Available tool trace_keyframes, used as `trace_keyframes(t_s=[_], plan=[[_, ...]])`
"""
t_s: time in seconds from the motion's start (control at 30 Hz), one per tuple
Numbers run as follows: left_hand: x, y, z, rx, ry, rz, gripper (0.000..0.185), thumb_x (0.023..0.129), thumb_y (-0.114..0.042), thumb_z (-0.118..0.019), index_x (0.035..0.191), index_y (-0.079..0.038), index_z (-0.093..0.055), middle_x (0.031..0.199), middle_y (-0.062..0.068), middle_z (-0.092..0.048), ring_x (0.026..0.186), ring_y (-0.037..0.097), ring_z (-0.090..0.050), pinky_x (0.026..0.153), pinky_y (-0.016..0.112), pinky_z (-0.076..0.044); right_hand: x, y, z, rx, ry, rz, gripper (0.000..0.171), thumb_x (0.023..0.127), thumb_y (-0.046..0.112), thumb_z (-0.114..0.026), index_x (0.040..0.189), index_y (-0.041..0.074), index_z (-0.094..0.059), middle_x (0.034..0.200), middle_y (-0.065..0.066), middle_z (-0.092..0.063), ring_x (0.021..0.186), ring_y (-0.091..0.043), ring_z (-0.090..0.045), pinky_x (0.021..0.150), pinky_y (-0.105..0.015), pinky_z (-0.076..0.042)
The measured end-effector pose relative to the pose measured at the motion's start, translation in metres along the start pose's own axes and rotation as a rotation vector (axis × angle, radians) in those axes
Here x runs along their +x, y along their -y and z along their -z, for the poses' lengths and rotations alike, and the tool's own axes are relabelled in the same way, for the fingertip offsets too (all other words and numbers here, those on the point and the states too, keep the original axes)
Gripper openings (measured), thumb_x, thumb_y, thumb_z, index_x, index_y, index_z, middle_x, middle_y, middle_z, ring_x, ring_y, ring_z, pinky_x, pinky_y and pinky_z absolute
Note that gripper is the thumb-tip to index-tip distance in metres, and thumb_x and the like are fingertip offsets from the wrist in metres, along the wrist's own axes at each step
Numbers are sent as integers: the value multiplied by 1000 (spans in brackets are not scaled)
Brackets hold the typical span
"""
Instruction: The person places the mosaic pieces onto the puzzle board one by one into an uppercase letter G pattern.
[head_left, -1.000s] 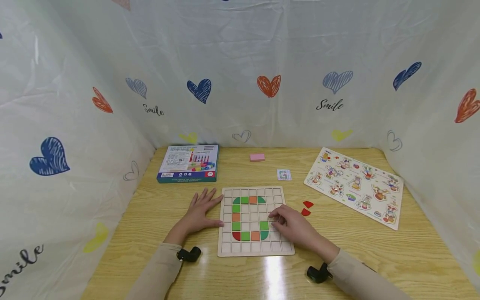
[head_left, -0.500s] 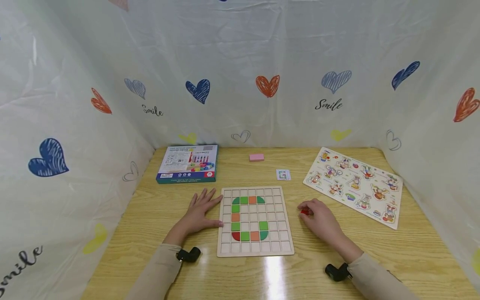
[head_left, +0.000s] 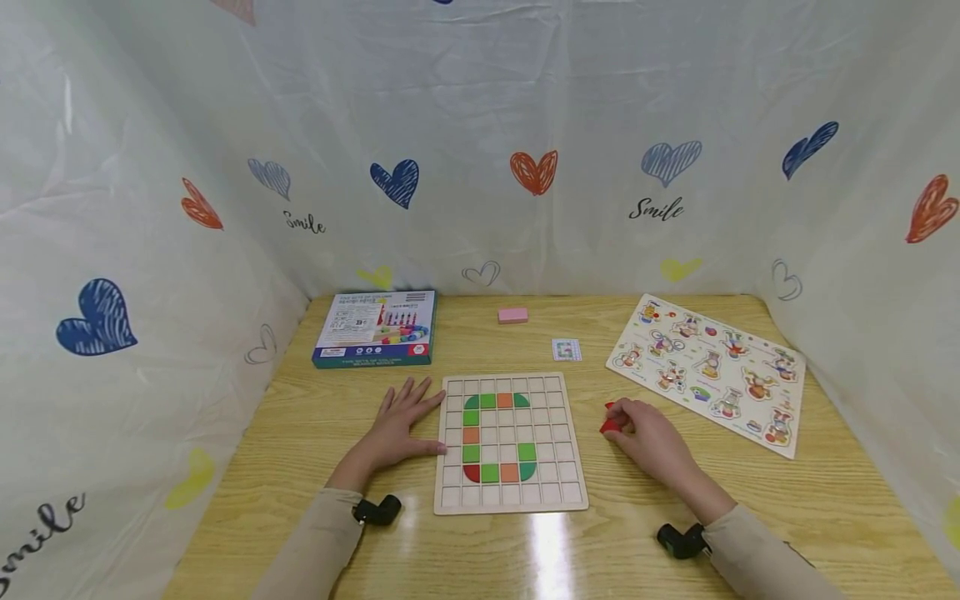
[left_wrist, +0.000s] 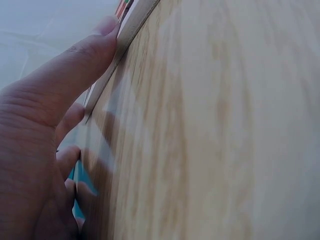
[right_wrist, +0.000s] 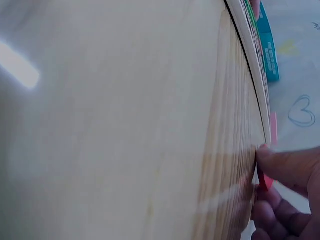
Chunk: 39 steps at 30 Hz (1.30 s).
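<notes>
Two hands: right hand point(head_left: 651, 435) fingers pinch a red piece point(head_left: 610, 425), direction unclear; left hand point(head_left: 400, 421) lies flat, touching the grid board point(head_left: 510, 500).

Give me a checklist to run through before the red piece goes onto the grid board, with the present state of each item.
1. Red piece in the right hand: ok, fingertips pinch it just right of the board.
2. Second red piece accounted for: cannot tell, the hand covers that spot.
3. Grid board steadied: ok, the left hand lies flat on the table with its thumb against the board's left edge.
4. Free cells in the pattern: ok, the cells between the upper right green corner and the green square below it are bare.
5. Path to the board: ok, only bare table lies between.
</notes>
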<state>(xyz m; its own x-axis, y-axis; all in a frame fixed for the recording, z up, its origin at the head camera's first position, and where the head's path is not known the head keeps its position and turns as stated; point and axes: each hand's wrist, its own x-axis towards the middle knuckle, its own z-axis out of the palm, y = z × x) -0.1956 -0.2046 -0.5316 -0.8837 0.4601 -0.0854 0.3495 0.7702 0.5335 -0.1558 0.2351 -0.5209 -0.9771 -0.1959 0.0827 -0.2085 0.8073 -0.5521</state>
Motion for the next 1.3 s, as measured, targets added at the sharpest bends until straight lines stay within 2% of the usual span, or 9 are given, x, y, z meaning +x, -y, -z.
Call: trace_keyframes(t_s=[0.27,0.53,0.83,1.03,1.3], plan=[[0,0,0,6,2,7,98,80,-65,-77,160,-26,-36,170,8,-14,156,37,2,123,56,10,0,3,2,60,52,13,16,91,11,-77,103,10,-67,85,6,-62,73,-8,-54,63,-25,-48],[0,1,0,7,-2,6,98,80,-65,-76,160,-26,-36,170,8,-14,156,37,2,123,56,10,3,7,4,86,27,32,7,96,12,-72,101,16,-69,89,8,-68,75,-6,-58,66,-25,-50],[0,1,0,0,-5,-4,97,80,-63,-77,159,-25,-38,170,10,-15,156,38,2,123,57,9,12,13,0,118,-7,61,20,94,15,-75,112,14,-68,91,6,-67,82,-8,-64,73,-29,-56],[0,0,0,-1,-3,-5,97,80,-63,-77,160,-25,-37,170,9,-15,156,38,2,123,57,10,21,22,-8,180,59,86,16,97,12,-69,112,17,-72,97,7,-69,81,-8,-60,71,-26,-53],[-1,2,-1,-5,-3,-7,98,80,-64,-77,160,-25,-37,170,8,-14,156,37,2,123,56,11,35,47,-24,249,169,154,13,98,12,-68,108,18,-72,98,9,-68,83,-9,-59,74,-26,-53]])
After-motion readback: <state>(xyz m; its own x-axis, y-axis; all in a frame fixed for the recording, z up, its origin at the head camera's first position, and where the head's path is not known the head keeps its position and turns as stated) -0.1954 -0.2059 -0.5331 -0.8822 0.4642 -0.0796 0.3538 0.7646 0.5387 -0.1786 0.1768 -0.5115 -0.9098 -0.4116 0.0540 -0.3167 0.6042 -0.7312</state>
